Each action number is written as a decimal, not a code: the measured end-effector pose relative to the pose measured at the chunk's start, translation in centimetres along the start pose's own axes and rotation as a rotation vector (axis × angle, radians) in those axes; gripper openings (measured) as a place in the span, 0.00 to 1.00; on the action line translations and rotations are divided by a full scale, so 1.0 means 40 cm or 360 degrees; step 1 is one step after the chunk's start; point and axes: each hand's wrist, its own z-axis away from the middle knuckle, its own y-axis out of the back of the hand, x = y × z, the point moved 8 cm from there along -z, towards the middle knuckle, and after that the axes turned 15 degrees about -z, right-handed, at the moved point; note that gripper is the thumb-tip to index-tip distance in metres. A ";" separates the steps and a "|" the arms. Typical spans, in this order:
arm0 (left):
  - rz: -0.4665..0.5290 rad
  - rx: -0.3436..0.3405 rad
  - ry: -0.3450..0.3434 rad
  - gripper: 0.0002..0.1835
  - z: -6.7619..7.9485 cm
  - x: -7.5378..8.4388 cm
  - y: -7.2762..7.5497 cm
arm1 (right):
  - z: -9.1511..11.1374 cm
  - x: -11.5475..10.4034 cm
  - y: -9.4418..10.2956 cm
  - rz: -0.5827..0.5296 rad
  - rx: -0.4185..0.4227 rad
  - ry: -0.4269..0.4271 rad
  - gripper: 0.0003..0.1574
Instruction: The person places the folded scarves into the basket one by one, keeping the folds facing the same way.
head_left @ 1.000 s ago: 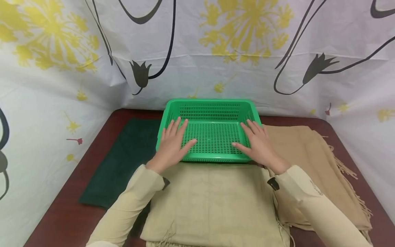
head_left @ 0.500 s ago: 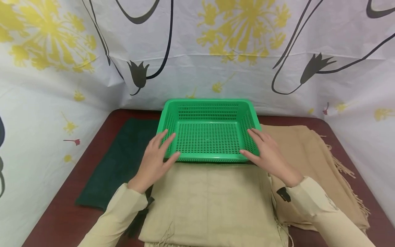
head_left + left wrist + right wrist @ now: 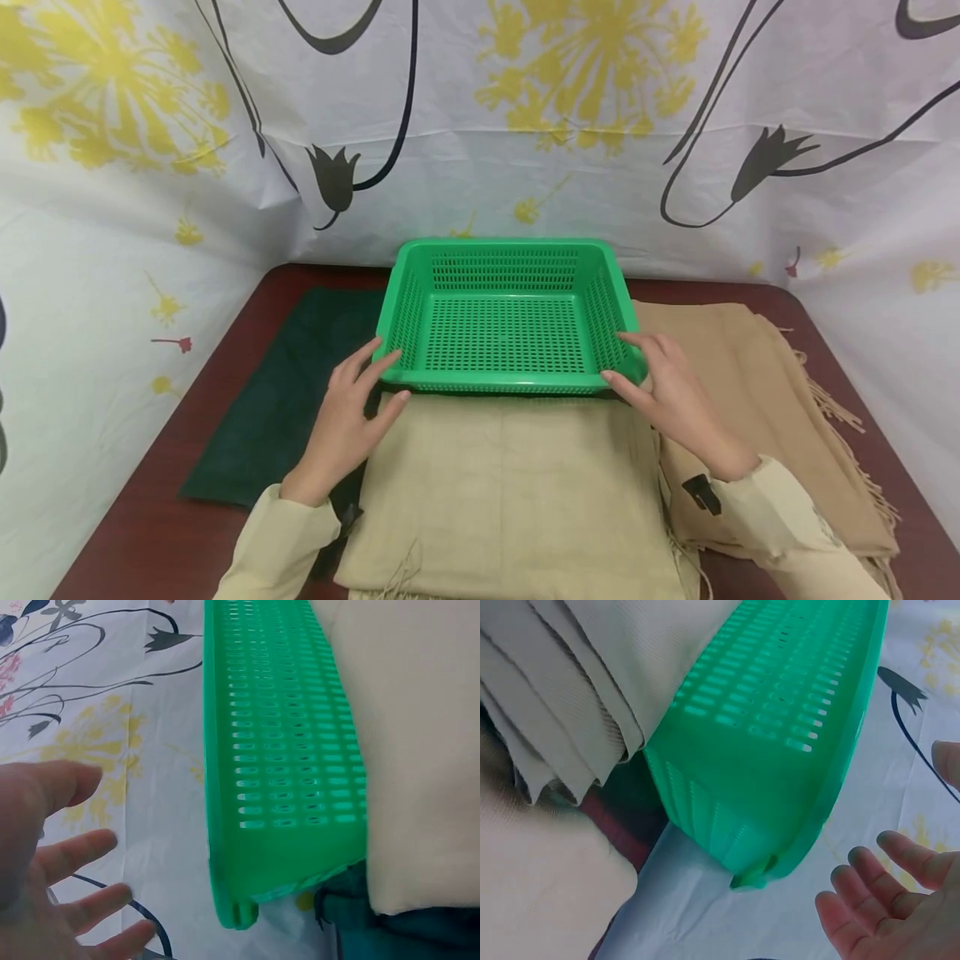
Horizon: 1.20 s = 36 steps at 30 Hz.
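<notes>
Basket, rectangular, green, perforated plastic (image 3: 498, 380), flanked by left hand (image 3: 341, 427) and right hand (image 3: 678, 400), fingers of both loosely spread, released.

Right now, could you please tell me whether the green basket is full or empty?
Empty: the head view shows the green basket bare inside.

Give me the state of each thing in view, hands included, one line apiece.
Green basket: upright, nothing inside
Beige cloth: folded in layers, lying flat
Tan cloth: laid flat, fringe hanging loose
Dark green cloth: laid flat, partly hidden
Left hand: fingers spread, holding nothing
Right hand: fingers spread, holding nothing
</notes>
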 end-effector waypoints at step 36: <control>-0.0062 -0.0351 0.0285 0.32 0.157 -0.075 -0.092 | 0.163 0.083 0.004 -0.0229 0.0032 -0.0322 0.21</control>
